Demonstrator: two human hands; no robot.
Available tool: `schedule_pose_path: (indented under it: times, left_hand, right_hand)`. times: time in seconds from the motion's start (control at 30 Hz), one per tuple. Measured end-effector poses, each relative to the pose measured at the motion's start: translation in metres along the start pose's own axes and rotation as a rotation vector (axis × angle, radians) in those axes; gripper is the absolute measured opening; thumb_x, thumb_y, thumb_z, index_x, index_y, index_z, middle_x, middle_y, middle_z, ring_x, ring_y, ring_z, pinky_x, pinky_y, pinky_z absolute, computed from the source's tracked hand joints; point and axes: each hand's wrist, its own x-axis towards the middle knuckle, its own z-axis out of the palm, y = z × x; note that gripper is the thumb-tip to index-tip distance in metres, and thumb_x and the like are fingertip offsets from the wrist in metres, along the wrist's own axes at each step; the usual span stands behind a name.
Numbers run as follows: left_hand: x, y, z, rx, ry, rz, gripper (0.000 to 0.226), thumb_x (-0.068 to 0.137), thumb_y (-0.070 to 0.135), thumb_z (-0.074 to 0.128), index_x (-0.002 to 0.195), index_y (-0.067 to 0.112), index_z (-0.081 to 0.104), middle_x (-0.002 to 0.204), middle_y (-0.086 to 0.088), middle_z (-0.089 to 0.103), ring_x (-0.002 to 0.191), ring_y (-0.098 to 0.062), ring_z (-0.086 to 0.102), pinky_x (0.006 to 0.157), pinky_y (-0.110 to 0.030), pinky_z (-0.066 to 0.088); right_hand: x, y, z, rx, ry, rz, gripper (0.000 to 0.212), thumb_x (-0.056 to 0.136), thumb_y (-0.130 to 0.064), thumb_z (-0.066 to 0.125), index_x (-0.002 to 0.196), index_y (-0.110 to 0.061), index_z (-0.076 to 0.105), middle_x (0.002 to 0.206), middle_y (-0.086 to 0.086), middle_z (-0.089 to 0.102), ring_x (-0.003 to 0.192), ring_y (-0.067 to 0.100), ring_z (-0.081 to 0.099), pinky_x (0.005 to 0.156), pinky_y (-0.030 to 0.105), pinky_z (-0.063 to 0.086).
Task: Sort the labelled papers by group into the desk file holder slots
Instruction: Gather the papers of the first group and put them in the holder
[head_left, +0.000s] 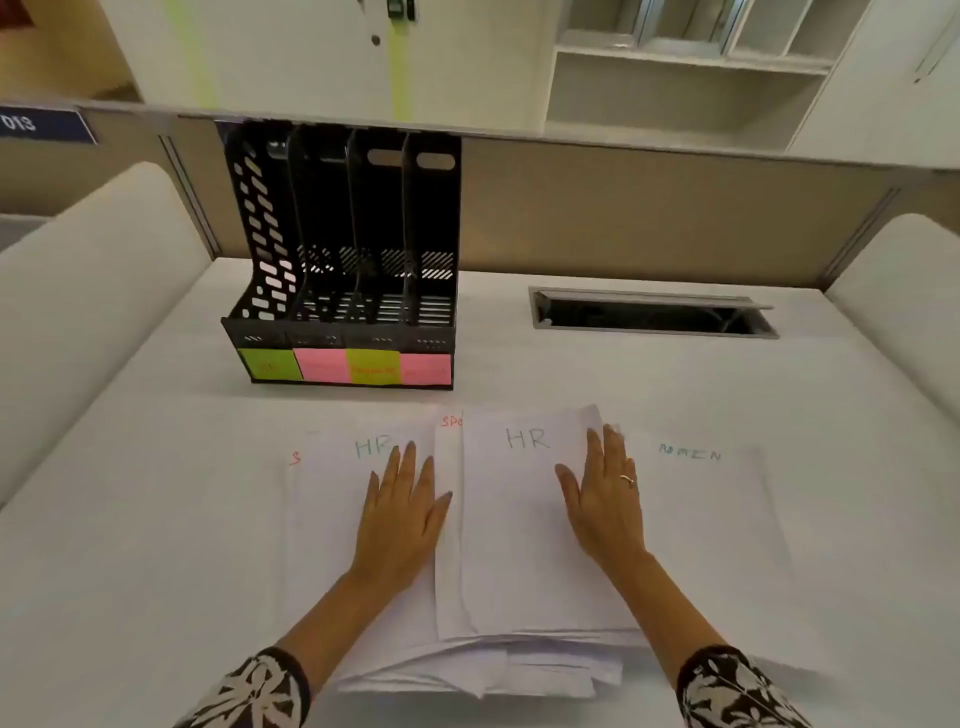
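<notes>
The black four-slot file holder (343, 260) stands on the white desk (130, 493) at 11 o'clock, with green and pink sticky labels (345, 366) along its base. The left hand (400, 512) lies flat, fingers straight, on an "HR" sheet (332, 499). At 12 o'clock, the right hand (605, 499) rests flat on the second "HR" sheet (519, 519), atop the paper stack (493, 670). An "ADMIN" sheet (717, 514) lies at 2 o'clock.

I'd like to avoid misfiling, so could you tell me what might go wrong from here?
Two risks. Both hands, left hand and right hand, lie flat on overlapping sheets, so lifting one HR sheet could drag the red-lettered sheet beneath along. The sticky labels on the file holder are hard to read, inviting a wrong slot.
</notes>
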Motion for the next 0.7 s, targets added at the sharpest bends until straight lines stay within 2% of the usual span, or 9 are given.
schedule_pose_path:
  times: [0.1,0.27,0.33,0.4,0.47,0.53,0.57,0.63,0.7]
  left_hand:
    - [-0.019,0.012,0.017,0.007,-0.040,0.011,0.077,0.086,0.061,-0.006,0.150,0.023,0.014,0.159,-0.002,-0.004,0.145,-0.019,-0.012,0.114,-0.038,-0.008]
    - [-0.030,0.018,0.028,0.027,-0.042,-0.016,0.080,0.083,0.062,-0.012,0.150,0.022,0.005,0.159,-0.005,-0.008,0.146,-0.022,-0.009,0.115,-0.040,-0.007]
    - [-0.033,0.022,0.029,-0.008,-0.020,-0.025,0.084,0.083,0.064,-0.012,0.150,0.022,0.015,0.159,-0.006,0.000,0.147,-0.023,-0.003,0.116,-0.042,-0.003]
    - [-0.031,0.028,0.027,-0.103,-0.012,-0.093,0.081,0.084,0.065,-0.001,0.143,0.023,0.036,0.158,-0.006,0.015,0.146,-0.025,0.009,0.116,-0.044,0.008]
    - [-0.028,0.035,0.021,-0.175,0.057,-0.139,0.055,0.088,0.059,0.028,0.117,0.025,0.061,0.142,-0.008,0.042,0.131,-0.030,0.037,0.099,-0.045,0.029]
    - [-0.024,0.042,0.017,-0.139,0.181,-0.064,0.018,0.082,0.043,0.063,0.087,0.026,0.068,0.110,-0.001,0.059,0.098,-0.026,0.054,0.074,-0.036,0.032]
    - [-0.023,0.045,0.016,-0.126,0.193,-0.033,0.012,0.078,0.038,0.071,0.079,0.026,0.067,0.097,0.003,0.060,0.087,-0.022,0.055,0.069,-0.034,0.030]
    - [-0.021,0.050,0.014,-0.168,0.164,-0.013,0.013,0.079,0.037,0.071,0.077,0.025,0.066,0.082,0.007,0.062,0.075,-0.016,0.056,0.067,-0.032,0.031]
    - [-0.018,0.055,0.013,-0.289,0.138,-0.015,0.013,0.084,0.035,0.066,0.082,0.022,0.063,0.077,0.009,0.062,0.070,-0.012,0.056,0.069,-0.032,0.037]
  right_hand:
    - [-0.023,0.003,0.011,-0.014,-0.047,0.042,0.063,0.095,-0.041,0.043,0.145,-0.005,0.028,0.155,0.019,0.021,0.144,0.036,0.018,0.114,0.051,0.021]
    - [-0.042,0.008,0.023,-0.095,-0.137,0.070,0.063,0.097,-0.044,0.038,0.146,-0.007,0.025,0.156,0.017,0.018,0.145,0.033,0.014,0.116,0.049,0.018]
    - [-0.045,0.011,0.025,-0.114,-0.139,0.078,0.064,0.096,-0.046,0.036,0.147,-0.009,0.025,0.157,0.016,0.017,0.146,0.032,0.013,0.117,0.048,0.017]
    - [-0.046,0.012,0.025,-0.110,-0.140,0.087,0.064,0.096,-0.048,0.034,0.147,-0.010,0.024,0.157,0.016,0.015,0.146,0.031,0.012,0.118,0.047,0.015]
    - [-0.046,0.013,0.025,-0.095,-0.130,0.092,0.065,0.096,-0.049,0.034,0.147,-0.009,0.024,0.157,0.016,0.015,0.146,0.031,0.013,0.118,0.046,0.014]
    - [-0.047,0.013,0.025,-0.075,-0.122,0.102,0.066,0.096,-0.049,0.035,0.147,-0.009,0.024,0.157,0.016,0.015,0.146,0.030,0.013,0.118,0.045,0.013]
    - [-0.047,0.014,0.025,-0.066,-0.118,0.104,0.066,0.095,-0.049,0.035,0.147,-0.009,0.024,0.157,0.016,0.016,0.146,0.030,0.014,0.118,0.044,0.013]
    - [-0.047,0.014,0.025,-0.046,-0.106,0.108,0.067,0.094,-0.049,0.038,0.146,-0.009,0.024,0.157,0.017,0.018,0.145,0.030,0.017,0.118,0.044,0.014]
    - [-0.047,0.016,0.023,0.003,-0.095,0.124,0.070,0.093,-0.049,0.043,0.146,-0.009,0.024,0.156,0.016,0.019,0.144,0.030,0.021,0.118,0.044,0.016]
